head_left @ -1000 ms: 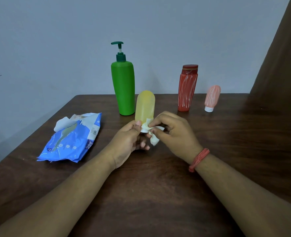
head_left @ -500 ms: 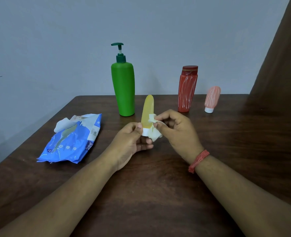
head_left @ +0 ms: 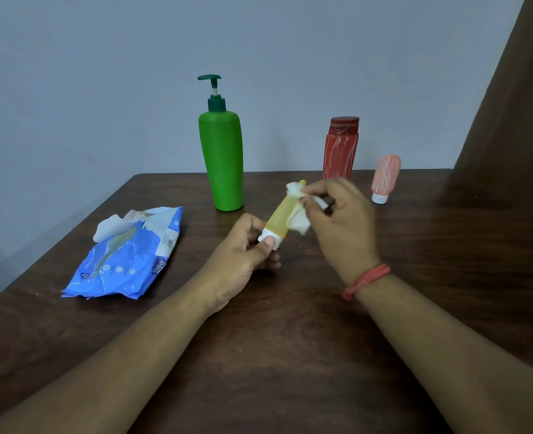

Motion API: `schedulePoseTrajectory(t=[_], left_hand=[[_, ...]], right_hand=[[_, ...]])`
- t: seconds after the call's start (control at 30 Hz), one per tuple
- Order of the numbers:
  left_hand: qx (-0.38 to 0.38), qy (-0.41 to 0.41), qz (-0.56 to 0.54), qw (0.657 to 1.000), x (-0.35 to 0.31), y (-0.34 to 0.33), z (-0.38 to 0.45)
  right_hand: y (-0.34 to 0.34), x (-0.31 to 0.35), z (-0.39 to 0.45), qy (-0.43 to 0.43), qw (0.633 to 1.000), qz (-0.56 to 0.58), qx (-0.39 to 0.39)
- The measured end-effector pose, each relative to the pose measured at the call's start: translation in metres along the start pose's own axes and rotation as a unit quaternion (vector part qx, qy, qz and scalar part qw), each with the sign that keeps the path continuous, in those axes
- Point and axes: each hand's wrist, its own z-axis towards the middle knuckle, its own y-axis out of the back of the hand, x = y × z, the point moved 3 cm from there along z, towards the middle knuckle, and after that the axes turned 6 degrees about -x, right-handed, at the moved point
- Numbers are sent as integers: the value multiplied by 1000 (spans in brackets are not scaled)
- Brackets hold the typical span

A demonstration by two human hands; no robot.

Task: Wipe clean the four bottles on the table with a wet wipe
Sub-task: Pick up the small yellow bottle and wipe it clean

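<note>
My left hand (head_left: pixel 243 255) grips the white cap end of a small yellow tube bottle (head_left: pixel 280 218), which tilts up and to the right above the table. My right hand (head_left: pixel 340 223) pinches a crumpled white wet wipe (head_left: pixel 298 211) against the tube's upper part and its tip. A tall green pump bottle (head_left: pixel 223 158) stands behind the hands. A red bottle (head_left: pixel 340 148) stands at the back right, its base hidden by my right hand. A small pink tube bottle (head_left: pixel 384 178) stands cap-down to its right.
A blue wet wipe pack (head_left: pixel 127 258) lies on the left of the dark wooden table (head_left: pixel 274 355), with a wipe sticking out of its opening. A grey wall runs behind. A brown curtain (head_left: pixel 509 104) hangs at the right.
The yellow tube has tilted from upright to leaning right. My right hand has slid the wipe up from near the cap toward the tube's tip.
</note>
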Motion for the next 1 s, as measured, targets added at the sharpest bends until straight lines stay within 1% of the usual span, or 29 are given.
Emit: schedulePoseTrajectory(t=[0.07, 0.1, 0.2, 0.23, 0.33, 0.43, 0.53, 0.57, 0.67, 0.77, 0.8, 0.83, 0.9, 0.93, 1.0], left_hand=[[16, 0, 20, 1000, -1, -1, -2], [21, 0, 23, 1000, -1, -1, -3], [21, 8, -13, 1000, -3, -1, -4], [24, 11, -28, 999, -4, -1, -4], [52, 18, -49, 997, -5, -1, -5], [65, 31, -88, 994, -6, -1, -5], [63, 52, -144, 986, -4, 1, -4], [66, 56, -159, 983, -4, 2, -3], [57, 73, -203, 975, -4, 6, -1], [53, 88, -241, 965, -5, 8, 1], [56, 91, -253, 962, -6, 8, 1], [57, 94, -262, 959, -6, 7, 1], [53, 103, -266, 957, -7, 6, 0], [49, 105, -261, 958, -7, 6, 0], [39, 99, -244, 964, -8, 5, 0]], right_hand=[[6, -3, 5, -17, 999, 0, -28], [7, -3, 5, -12, 1000, -4, -24], [1, 1, -1, 57, 997, -33, 35], [1, 1, 0, 70, 996, -43, 41], [6, -4, 6, 44, 997, -60, 5], [5, -3, 5, 79, 992, -88, 36], [9, -6, 7, 60, 994, -92, 14], [9, -5, 6, 69, 993, -91, 22], [-1, 1, -3, 134, 982, -94, 98], [0, 2, -4, 111, 988, -77, 70], [-1, 4, -6, 120, 987, -65, 79], [-5, 7, -11, 139, 983, -56, 109], [-14, 13, -23, 175, 967, -49, 178], [-16, 16, -26, 185, 963, -48, 190], [-16, 19, -25, 196, 962, -50, 182]])
